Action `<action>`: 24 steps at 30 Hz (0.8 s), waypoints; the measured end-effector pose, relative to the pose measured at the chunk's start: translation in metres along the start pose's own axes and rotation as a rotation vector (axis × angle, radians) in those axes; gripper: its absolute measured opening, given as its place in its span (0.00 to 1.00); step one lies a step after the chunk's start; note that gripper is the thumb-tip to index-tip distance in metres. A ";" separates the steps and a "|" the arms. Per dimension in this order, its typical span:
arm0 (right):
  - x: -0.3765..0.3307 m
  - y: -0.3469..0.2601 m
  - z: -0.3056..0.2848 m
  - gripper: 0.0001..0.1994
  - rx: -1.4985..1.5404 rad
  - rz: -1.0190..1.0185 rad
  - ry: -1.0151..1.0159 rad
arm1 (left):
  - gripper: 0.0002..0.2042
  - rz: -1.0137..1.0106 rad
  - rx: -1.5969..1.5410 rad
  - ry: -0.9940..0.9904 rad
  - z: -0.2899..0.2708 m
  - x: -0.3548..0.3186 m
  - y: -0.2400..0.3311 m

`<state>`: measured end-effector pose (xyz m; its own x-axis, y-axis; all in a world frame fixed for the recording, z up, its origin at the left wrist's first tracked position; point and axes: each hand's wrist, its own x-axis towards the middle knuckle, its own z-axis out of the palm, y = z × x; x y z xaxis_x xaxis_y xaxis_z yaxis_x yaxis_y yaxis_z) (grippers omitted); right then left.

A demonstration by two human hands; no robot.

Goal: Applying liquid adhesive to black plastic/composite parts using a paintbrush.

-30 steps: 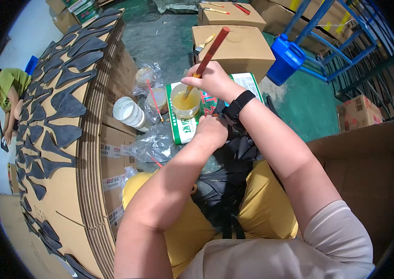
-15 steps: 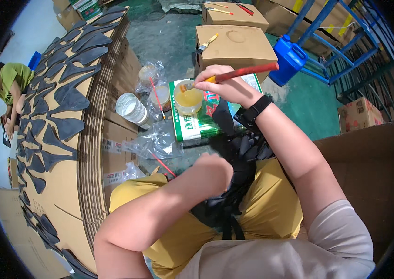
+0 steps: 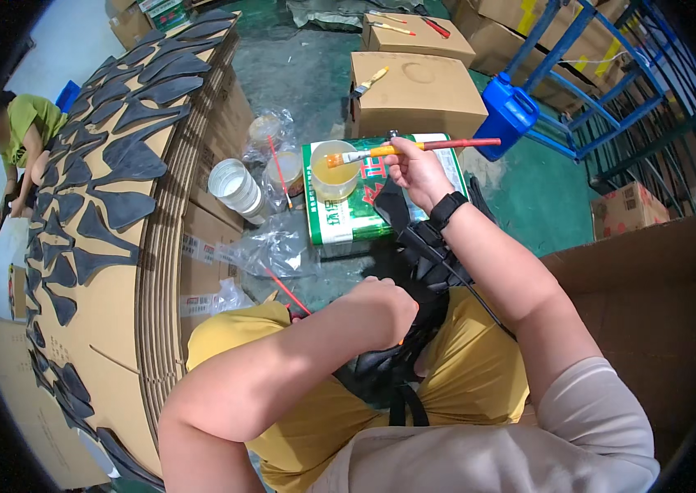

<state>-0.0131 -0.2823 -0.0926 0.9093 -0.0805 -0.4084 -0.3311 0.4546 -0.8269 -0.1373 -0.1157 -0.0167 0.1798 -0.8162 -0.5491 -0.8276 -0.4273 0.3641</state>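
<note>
Upper garment: one top [image 3: 512, 452], plain grey-beige fabric. The right sleeve [image 3: 590, 394] is short, ends above the elbow and carries a seam line parallel to its edge. Lower garment: trousers [image 3: 479, 353], plain yellow, loose, creased across the lap. Wristband [image 3: 446, 210]: black, broad, encircling the right wrist. Left hand [image 3: 382, 309] and right hand [image 3: 417, 177]: bare.

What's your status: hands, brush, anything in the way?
Right hand gripping brush, tip at mouth of pale cup. Left hand over lap, grip hidden. Nothing seen blocking brush from cup.
</note>
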 end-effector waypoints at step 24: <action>-0.042 -0.037 -0.025 0.11 -0.124 -0.346 -0.155 | 0.16 0.005 -0.086 -0.086 0.000 0.019 -0.001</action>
<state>-0.0453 -0.3176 -0.0546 0.9966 -0.0711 -0.0419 -0.0177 0.3128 -0.9497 -0.1332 -0.1310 -0.0275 0.1265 -0.7836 -0.6083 -0.7789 -0.4582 0.4282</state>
